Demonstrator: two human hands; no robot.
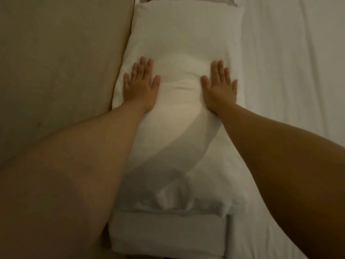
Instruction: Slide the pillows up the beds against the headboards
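The fingers (143, 67) of the left hand (141, 86) are stretched out flat and spread, gripping nothing, pressed palm-down on the white pillow (183, 53) near its left edge. The fingers (219, 69) of the right hand (218, 88) lie the same way, open and flat on the pillow's right part, so the cloth bulges up between the two palms. Both bare forearms reach in from the bottom corners. The pillow lies lengthwise with its left side touching the beige padded headboard (61, 62). Just past its far end the corner of a second pillow (231, 0) shows at the top edge. At its near end a folded white towel (168, 234) sits partly under it. The white bed sheet (295, 71) spreads out to the right.
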